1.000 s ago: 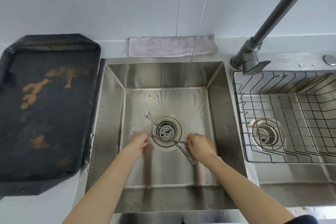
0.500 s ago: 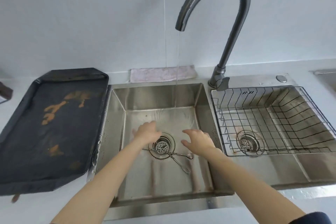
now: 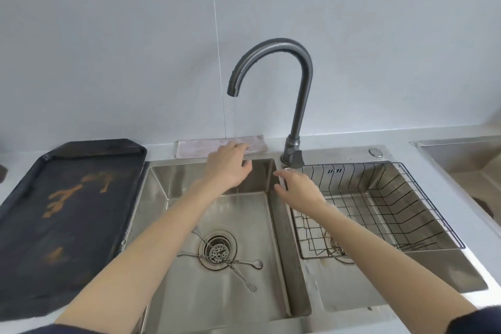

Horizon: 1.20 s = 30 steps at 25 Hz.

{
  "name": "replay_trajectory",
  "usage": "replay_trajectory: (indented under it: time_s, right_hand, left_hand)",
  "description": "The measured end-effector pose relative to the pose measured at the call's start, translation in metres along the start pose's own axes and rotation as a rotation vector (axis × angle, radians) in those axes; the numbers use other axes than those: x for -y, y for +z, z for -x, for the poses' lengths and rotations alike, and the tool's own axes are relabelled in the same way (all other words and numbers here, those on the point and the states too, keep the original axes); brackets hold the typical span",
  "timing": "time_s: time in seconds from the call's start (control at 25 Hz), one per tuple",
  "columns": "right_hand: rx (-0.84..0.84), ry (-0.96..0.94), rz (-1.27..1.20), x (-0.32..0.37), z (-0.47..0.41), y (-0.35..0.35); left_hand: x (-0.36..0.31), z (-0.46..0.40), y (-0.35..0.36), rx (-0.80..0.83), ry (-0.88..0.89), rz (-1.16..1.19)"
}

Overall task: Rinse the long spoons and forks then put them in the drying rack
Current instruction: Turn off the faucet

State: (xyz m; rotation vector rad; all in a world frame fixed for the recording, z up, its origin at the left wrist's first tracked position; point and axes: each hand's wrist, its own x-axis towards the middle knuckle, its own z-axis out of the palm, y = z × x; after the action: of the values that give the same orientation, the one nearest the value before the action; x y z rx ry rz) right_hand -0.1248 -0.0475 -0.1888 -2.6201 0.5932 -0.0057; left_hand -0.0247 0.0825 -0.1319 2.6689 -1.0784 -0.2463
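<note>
Several long thin metal spoons and forks (image 3: 238, 268) lie crossed over the drain on the floor of the left sink basin (image 3: 168, 198). A spoon bowl points right at the drain's edge. My left hand (image 3: 229, 165) is raised above the basin under the thin stream of water from the dark curved tap (image 3: 271, 47), fingers apart and empty. My right hand (image 3: 296, 190) hovers over the divider between the basins, fingers apart and empty. The black wire drying rack (image 3: 412, 198) sits in the right basin with nothing in it.
A dark tray (image 3: 67, 214) with orange stains lies on the counter to the left of the sink. A folded pale cloth (image 3: 195, 146) lies against the wall behind the left basin. Another steel basin's edge (image 3: 461, 144) shows at the far right.
Both hands have lifted off the cutlery at the drain and risen toward the tap, empty. The camera has tilted up, showing the whole tap. The cutlery stays in the basin.
</note>
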Motion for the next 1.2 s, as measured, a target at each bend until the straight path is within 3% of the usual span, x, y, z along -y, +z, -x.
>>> replay_trajectory:
  time_s: [0.2, 0.48, 0.64, 0.96, 1.2]
  right_hand:
    - [-0.154, 0.021, -0.053, -0.014, -0.019, -0.035]
    - [-0.154, 0.026, -0.018, -0.028, -0.051, -0.049]
    - [-0.143, 0.046, -0.058, -0.038, -0.066, -0.045]
    - [-0.14, 0.086, -0.291, -0.052, -0.081, -0.041]
    - [-0.162, 0.162, -0.448, -0.045, -0.097, -0.044]
  left_hand:
    - [-0.04, -0.017, -0.043, -0.244, 0.164, -0.058]
    - [-0.074, -0.059, -0.085, -0.488, 0.337, -0.155]
    - [-0.074, -0.092, -0.09, -0.456, 0.29, -0.343]
    - [-0.064, -0.113, -0.067, -0.687, 0.293, -0.352]
    - [-0.062, -0.112, -0.066, -0.696, 0.284, -0.381]
